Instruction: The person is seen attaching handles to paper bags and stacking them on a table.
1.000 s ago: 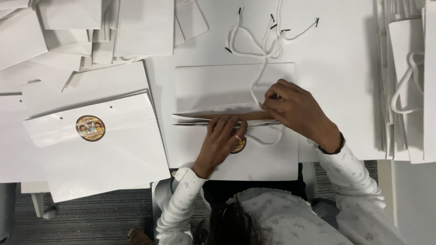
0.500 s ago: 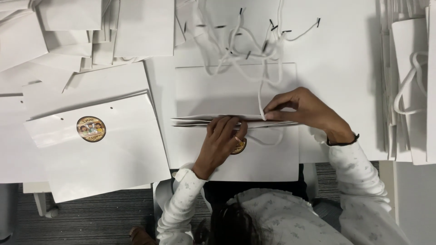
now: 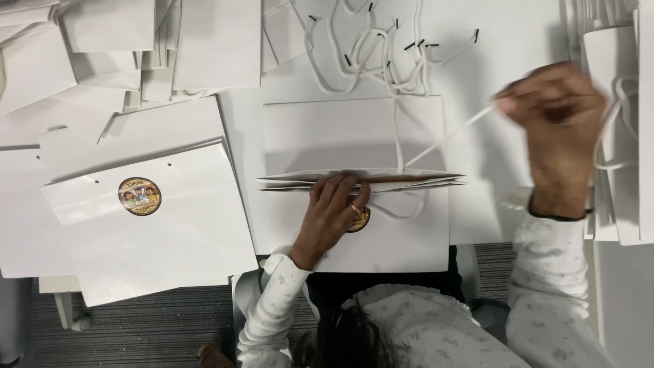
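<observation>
Cord (image 3: 446,136) runs taut, up-right from bag (image 3: 354,136) mouth to pinching right hand (image 3: 555,126); left hand (image 3: 334,211) lies flat on bag.

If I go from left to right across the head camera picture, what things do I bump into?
Flat white bag with round sticker → left hand pressing the middle white bag → white cord → right hand pulling it → stack of bags.

White patterned sleeves (image 3: 548,272) (ring, dark wristband)

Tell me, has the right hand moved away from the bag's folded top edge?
Yes. The right hand has swung right and up from the white bag, drawing the cord taut.
</observation>
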